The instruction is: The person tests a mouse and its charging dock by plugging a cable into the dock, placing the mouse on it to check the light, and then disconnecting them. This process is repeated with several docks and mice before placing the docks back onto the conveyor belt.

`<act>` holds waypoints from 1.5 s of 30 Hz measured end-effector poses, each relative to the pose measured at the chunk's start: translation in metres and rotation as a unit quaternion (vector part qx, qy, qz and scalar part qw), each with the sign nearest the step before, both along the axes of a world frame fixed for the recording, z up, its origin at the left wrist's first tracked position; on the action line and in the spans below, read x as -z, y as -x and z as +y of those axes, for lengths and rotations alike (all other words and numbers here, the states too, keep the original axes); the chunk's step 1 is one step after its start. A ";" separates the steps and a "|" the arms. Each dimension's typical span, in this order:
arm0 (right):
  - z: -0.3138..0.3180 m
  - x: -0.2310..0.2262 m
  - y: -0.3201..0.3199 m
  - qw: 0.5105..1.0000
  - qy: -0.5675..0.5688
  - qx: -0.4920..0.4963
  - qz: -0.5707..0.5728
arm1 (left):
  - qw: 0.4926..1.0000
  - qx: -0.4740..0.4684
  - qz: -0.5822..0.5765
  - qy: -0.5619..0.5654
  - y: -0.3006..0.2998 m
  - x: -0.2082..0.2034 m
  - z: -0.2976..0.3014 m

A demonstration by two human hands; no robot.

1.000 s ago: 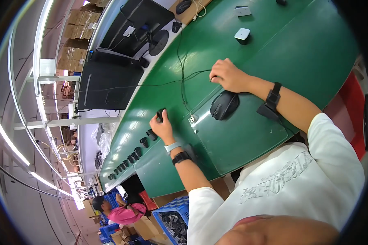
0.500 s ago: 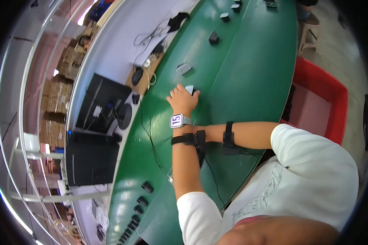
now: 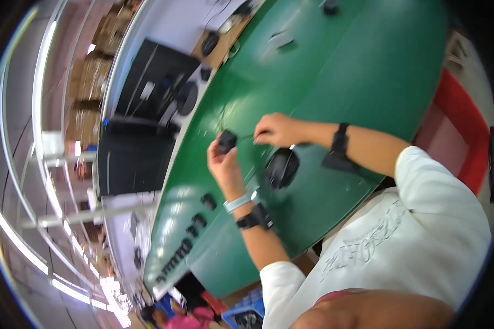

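Observation:
My left hand holds a small black block-shaped device up above the green table, thumb and fingers around its sides. My right hand is closed in a pinch just to the right of it. A thin dark cable runs between the device and my right fingertips. Below my right hand, a rounded, shiny black object rests on the table; its kind is unclear. Both forearms wear black straps, and a watch band circles my left wrist.
A row of small black blocks lines the near left of the table. Farther off lie a grey-white piece and another black block. A monitor and a black computer case stand at left. A red bin is at right.
My left hand has drawn back from the far block and turned, now gripping a black device. My right hand has come out from behind my left wrist. The view has shifted.

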State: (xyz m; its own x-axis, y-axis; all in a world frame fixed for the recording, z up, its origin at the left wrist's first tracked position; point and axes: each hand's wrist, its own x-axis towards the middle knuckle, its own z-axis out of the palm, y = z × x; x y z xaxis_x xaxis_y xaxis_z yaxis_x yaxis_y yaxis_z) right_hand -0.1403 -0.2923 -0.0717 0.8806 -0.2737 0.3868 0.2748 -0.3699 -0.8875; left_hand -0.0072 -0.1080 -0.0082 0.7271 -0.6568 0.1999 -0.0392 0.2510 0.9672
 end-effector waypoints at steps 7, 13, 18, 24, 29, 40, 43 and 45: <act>0.011 -0.004 -0.005 0.999 0.006 -0.046 0.003 | 0.999 -0.002 -0.034 -0.035 0.017 0.033 0.032; 0.002 -0.011 0.001 0.999 0.040 -0.016 0.014 | 0.997 0.030 -0.071 0.006 0.023 0.039 0.014; 0.010 -0.017 -0.002 0.994 0.093 -0.021 0.062 | 0.994 0.002 -0.112 0.013 0.018 0.048 0.012; 0.007 -0.014 -0.001 0.989 0.119 -0.040 0.078 | 0.963 -0.052 -0.256 -0.057 0.026 0.049 0.010; -0.005 -0.009 0.001 0.989 0.042 -0.040 0.132 | 0.947 -0.057 -0.314 -0.031 0.035 0.045 0.001; 0.001 -0.008 -0.010 0.986 0.137 0.090 -0.015 | 0.916 -0.127 -0.376 -0.059 0.036 0.043 -0.002; -0.014 -0.007 0.001 0.997 0.035 0.059 -0.034 | 0.960 -0.206 -0.191 -0.020 0.037 0.036 -0.003; -0.013 -0.034 0.018 0.966 0.188 -0.174 -0.041 | 0.985 -0.170 0.015 0.040 0.035 0.033 -0.002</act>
